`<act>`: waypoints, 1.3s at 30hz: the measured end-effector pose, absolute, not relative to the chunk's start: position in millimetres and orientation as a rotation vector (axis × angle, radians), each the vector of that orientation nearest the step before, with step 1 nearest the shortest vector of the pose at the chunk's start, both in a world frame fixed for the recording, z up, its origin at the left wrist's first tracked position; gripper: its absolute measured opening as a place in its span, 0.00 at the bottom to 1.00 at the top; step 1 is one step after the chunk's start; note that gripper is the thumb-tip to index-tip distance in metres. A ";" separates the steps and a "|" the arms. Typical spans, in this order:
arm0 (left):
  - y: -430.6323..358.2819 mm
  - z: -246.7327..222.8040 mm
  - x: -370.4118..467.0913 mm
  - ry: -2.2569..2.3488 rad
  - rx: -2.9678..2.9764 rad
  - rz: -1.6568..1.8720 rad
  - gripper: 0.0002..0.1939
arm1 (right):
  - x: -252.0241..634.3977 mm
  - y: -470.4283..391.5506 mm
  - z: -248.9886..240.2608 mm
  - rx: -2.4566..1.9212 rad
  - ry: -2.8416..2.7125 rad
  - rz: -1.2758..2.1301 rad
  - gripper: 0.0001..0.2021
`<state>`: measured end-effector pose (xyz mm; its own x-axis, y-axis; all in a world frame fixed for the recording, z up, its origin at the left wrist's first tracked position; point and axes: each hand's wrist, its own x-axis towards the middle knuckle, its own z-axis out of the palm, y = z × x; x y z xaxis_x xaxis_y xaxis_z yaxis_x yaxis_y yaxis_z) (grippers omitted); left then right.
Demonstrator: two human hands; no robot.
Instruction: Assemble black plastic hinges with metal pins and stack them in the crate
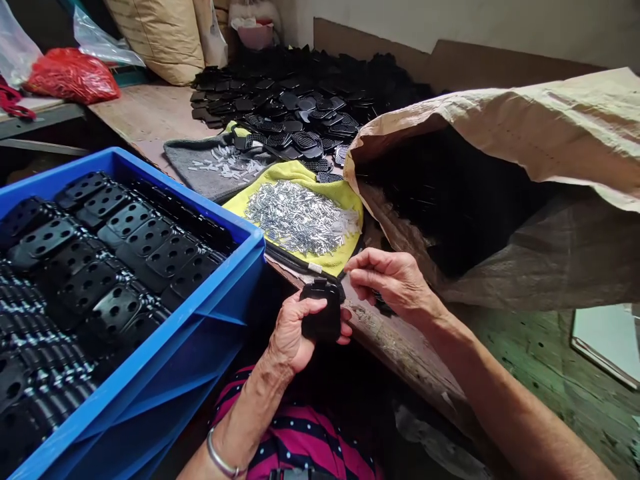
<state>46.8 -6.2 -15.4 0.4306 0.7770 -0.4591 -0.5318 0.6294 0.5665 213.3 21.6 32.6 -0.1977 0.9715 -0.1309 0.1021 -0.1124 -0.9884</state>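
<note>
My left hand (293, 330) is wrapped round a flat black plastic part (321, 319), with the thumb on its face. Just to the right and slightly above it, my right hand (385, 280) has its thumb and index finger pinched together; what they hold, if anything, is too small to make out. Beyond both hands, a heap of small silvery metal pins (300, 217) lies on a yellow cloth (240, 200). Small whitish pieces (230, 163) are scattered on a grey cloth (185, 157) behind it.
A blue crate (200, 320) on the left holds rows of black parts with round holes (120, 307). A pile of black pieces (300, 100) covers the back of the table. At the right, a large open paper sack (540, 127) gapes. A red bag (73, 75) sits back left.
</note>
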 end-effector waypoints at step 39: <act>-10.1 -28.1 34.6 0.383 0.467 0.621 0.11 | 209.3 14.1 9.5 -1.091 -1.615 1.464 0.06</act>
<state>34.6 -10.1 -28.1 0.7499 0.6303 -0.2009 -0.4621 0.7164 0.5228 209.3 14.1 9.5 -0.4089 0.9115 -0.0449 0.1341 0.0114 -0.9909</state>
